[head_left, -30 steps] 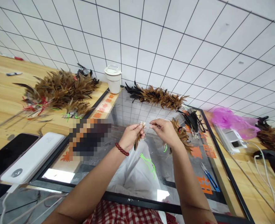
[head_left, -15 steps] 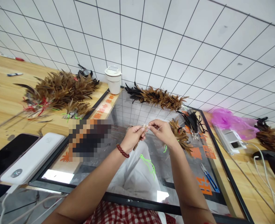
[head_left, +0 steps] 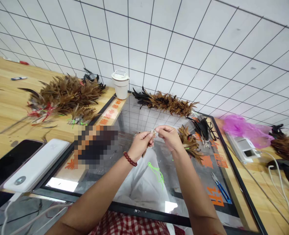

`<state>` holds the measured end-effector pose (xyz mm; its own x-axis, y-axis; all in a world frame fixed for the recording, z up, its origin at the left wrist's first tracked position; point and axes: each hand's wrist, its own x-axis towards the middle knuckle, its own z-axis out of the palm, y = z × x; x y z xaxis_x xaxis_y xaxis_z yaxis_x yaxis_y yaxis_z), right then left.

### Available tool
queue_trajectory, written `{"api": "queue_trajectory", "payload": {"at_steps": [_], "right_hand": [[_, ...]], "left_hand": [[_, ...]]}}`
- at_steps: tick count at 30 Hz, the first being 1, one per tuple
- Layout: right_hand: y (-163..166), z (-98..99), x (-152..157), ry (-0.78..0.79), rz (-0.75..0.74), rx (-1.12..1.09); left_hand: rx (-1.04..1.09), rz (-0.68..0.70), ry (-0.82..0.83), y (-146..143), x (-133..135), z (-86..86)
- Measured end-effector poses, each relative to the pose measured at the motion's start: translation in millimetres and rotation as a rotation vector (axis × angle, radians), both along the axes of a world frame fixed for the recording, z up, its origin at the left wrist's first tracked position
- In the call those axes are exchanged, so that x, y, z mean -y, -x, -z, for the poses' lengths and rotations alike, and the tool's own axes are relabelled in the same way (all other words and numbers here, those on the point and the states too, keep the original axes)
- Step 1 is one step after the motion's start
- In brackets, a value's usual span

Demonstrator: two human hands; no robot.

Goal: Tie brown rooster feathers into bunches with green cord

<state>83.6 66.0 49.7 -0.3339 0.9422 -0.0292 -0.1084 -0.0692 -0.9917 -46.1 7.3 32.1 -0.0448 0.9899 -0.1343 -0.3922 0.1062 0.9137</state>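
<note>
**Both hands meet at a small feather bundle above the glass**

I see the left hand (head_left: 141,143) closed, its thumb and fingers pinching a small bundle of brown feathers with pale quill ends (head_left: 153,134). The bundle is held above the middle of the black-framed glass pane (head_left: 132,112) on the pale wooden worktop (head_left: 2,107). The right hand (head_left: 170,135) is just beside it, thumb and forefinger brought together at the pale quill ends; I cannot tell whether anything is between those fingertips.

Toward the pane's front edge I have a loose bright green string (head_left: 156,173), and near its front right corner, blue-handled metal snips (head_left: 221,188). A fuller brown feather bundle (head_left: 192,147) lies by the pane's right side, with a black feather bunch (head_left: 200,127) near the far right corner. Along the far edge stretches a long brown-and-black feather strand (head_left: 168,102). A white lidded cup (head_left: 121,85) stands at the far left corner. On the worktop left of the pane I see a large brown feather heap (head_left: 71,93) and, nearer the front, a white rectangular power bank (head_left: 36,166).
</note>
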Motion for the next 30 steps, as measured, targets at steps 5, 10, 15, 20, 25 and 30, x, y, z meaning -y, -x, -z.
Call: {"api": "queue_trajectory", "payload": {"at_steps": [5,10,15,20,25,30], "right_hand": [[2,-0.3,0,-0.09,0.029,0.003],[5,-3.0,2,-0.098,-0.017,0.046],[-5,-10.1,3,-0.154,0.02,-0.118],[-4,-9.1,5,-0.078,-0.121,-0.078],[11,3.2,6,-0.205,0.039,-0.009],[11,8.8,3,-0.242,0.083,0.01]], "left_hand": [[-0.023,-0.042,0.017,0,-1,0.4],[-0.275,-0.097,-0.067,2,-1,3.8],[-0.16,-0.121,-0.01,2,-2,2.9],[0.097,-0.122,0.105,2,-2,-5.3],[0.126,-0.071,0.09,1,-1,-7.8],[0.107,-0.087,0.03,1,-1,-3.9]]}}
